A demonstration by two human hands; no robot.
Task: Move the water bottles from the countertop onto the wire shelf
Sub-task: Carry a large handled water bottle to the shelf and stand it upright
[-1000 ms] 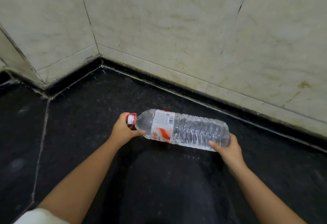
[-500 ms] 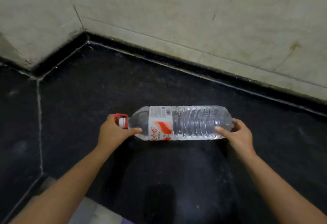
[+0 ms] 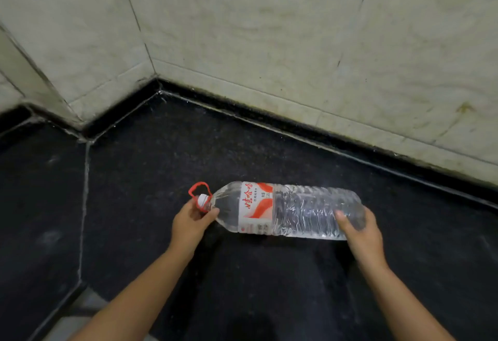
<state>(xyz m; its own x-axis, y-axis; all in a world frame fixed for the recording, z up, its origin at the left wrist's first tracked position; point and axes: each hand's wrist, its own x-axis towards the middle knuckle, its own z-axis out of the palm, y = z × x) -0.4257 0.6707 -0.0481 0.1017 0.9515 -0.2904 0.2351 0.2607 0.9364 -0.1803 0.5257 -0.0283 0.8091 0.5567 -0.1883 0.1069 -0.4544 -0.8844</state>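
Note:
A large clear water bottle (image 3: 296, 210) with a red and white label and a red carry loop at its white cap lies sideways, neck to the left, over the black countertop (image 3: 242, 286). My left hand (image 3: 190, 223) grips its neck just under the cap. Around the bottle's base at the right closes my right hand (image 3: 359, 232), thumb on top. Whether the bottle rests on the counter or is held just above it I cannot tell. No wire shelf is in view.
Pale tiled walls (image 3: 269, 30) meet in a corner at the back left, with a black upstand along their foot. A seam runs down the countertop at the left, and the counter's front edge shows at the bottom left.
The bottle has rolled in my hands so the label's red lettering faces up and the carry loop stands out. The view has tilted up, showing more wall.

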